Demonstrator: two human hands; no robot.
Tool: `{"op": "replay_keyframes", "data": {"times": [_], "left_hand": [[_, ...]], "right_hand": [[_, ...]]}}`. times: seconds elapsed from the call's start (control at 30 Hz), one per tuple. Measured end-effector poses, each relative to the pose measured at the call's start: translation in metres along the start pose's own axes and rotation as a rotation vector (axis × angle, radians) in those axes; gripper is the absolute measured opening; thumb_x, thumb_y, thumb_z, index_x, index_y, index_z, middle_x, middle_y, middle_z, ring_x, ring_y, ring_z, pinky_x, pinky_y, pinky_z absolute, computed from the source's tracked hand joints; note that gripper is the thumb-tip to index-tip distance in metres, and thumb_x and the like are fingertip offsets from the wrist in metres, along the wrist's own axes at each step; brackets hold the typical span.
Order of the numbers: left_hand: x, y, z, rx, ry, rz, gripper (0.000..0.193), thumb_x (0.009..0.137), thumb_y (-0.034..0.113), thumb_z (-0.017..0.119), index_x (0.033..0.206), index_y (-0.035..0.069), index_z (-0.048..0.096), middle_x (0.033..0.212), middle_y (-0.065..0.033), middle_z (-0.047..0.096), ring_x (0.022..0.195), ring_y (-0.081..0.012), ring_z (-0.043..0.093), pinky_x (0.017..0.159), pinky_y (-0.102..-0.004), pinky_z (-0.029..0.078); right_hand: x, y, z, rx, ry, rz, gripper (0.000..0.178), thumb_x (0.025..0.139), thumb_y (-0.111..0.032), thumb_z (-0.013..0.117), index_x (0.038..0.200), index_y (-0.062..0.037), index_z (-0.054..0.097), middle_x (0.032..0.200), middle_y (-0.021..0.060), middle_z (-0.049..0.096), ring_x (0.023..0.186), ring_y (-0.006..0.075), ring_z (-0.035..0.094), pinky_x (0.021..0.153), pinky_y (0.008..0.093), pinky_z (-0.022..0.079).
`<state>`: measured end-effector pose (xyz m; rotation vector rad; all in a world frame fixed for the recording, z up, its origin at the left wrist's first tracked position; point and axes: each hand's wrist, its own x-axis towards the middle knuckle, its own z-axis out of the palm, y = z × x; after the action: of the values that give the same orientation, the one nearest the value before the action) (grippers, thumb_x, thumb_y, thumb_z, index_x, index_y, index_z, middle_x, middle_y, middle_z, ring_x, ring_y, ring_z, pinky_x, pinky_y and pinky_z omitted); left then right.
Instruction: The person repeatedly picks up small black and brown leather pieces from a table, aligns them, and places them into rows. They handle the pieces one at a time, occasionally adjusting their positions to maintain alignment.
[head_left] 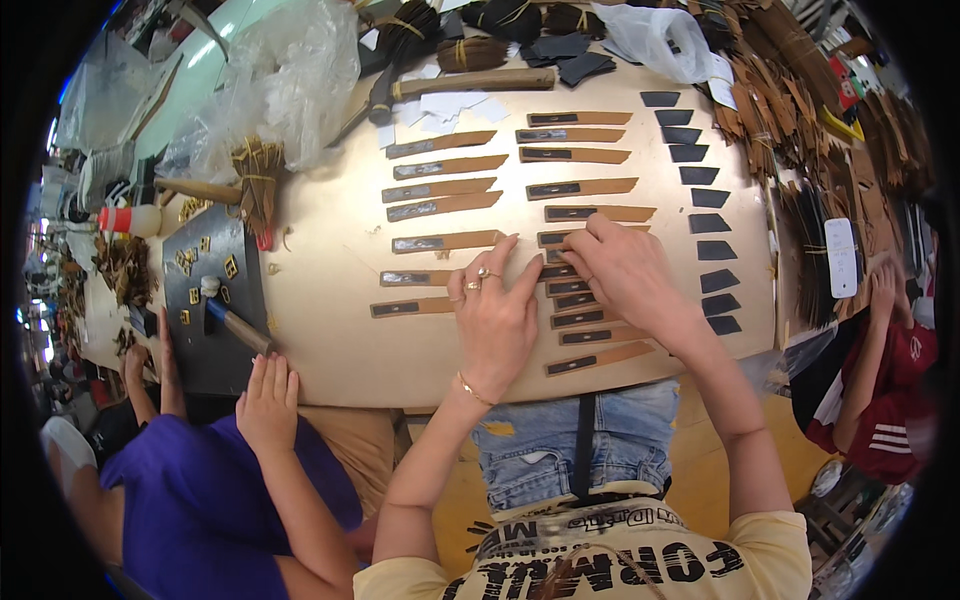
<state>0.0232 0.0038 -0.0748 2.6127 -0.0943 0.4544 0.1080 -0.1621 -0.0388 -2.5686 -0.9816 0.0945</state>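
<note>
Two columns of brown strips with dark or silvery patches lie on a tan board (330, 330). My left hand (495, 315), with rings and a bracelet, lies flat on the board, fingers spread, touching the strips near the middle. My right hand (620, 265) presses down on a brown strip (570, 240) in the right column, fingertips on its dark patch. More brown strips (590, 360) lie just below both hands. A column of small black pieces (710, 225) runs down the board's right side.
A person in purple sits at my left, one hand (268, 400) on the board's edge. A black block (215, 300) with small gold pieces and a hammer (225, 315) lies at left. Plastic bags (280, 80), bundled strips (800, 110) and a child in red (880, 390) surround the board.
</note>
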Motion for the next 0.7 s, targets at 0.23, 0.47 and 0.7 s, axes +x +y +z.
{"op": "replay_keyframes", "data": {"times": [0.23, 0.47, 0.7], "left_hand": [[-0.003, -0.006, 0.002, -0.034, -0.015, 0.019, 0.042, 0.076, 0.000, 0.067, 0.115, 0.013, 0.072, 0.131, -0.0096, 0.058, 0.115, -0.0262, 0.053, 0.101, -0.0397, 0.032], [-0.005, -0.010, 0.003, -0.128, 0.006, -0.013, 0.043, 0.073, 0.001, 0.068, 0.114, 0.011, 0.072, 0.131, -0.0083, 0.058, 0.116, -0.0263, 0.052, 0.100, -0.0403, 0.032], [-0.006, -0.008, 0.004, -0.123, 0.036, -0.016, 0.042, 0.073, 0.004, 0.070, 0.115, 0.011, 0.072, 0.131, -0.0077, 0.059, 0.115, -0.0262, 0.051, 0.100, -0.0405, 0.032]], "right_hand": [[-0.013, -0.025, 0.018, -0.389, 0.077, -0.119, 0.015, 0.085, -0.009, 0.063, 0.098, -0.0017, 0.063, 0.081, 0.0056, 0.051, 0.070, 0.0187, 0.059, 0.059, 0.0327, 0.048], [-0.008, -0.041, 0.033, -0.627, 0.162, -0.141, 0.006, 0.077, -0.005, 0.064, 0.082, -0.0022, 0.063, 0.074, 0.0031, 0.047, 0.066, 0.0143, 0.053, 0.056, 0.0268, 0.043], [-0.008, -0.035, 0.032, -0.418, 0.217, -0.117, 0.013, 0.079, -0.006, 0.068, 0.090, 0.0013, 0.066, 0.073, 0.0044, 0.049, 0.063, 0.0169, 0.055, 0.053, 0.0293, 0.046]]}}
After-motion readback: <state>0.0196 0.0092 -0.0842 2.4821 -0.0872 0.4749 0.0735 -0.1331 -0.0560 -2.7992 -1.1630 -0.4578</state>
